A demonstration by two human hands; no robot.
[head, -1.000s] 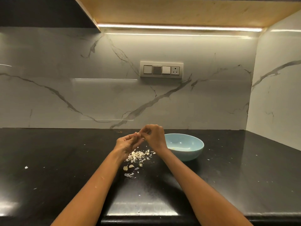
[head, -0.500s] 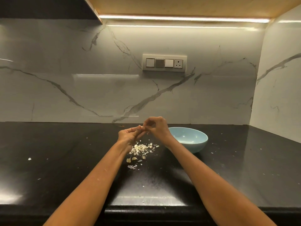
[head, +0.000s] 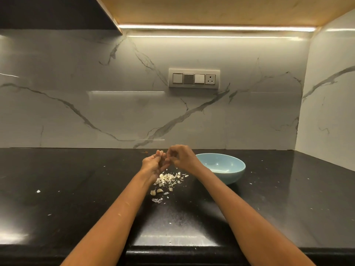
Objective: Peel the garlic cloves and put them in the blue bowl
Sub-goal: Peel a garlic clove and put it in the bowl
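The black countertop lies open to the left of both forearms and to the right of the blue bowl. Obstacles: the bowl just right of the right hand, and the pile of garlic skins below the hands. The marble backsplash closes the rear; the side wall closes the right.

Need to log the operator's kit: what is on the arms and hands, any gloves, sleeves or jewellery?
Nothing worn that shows: both forearms are bare up to the frame edge, no sleeves, gloves, watch or rings visible on the left hand or right hand. A few pale flecks cling to the left forearm.
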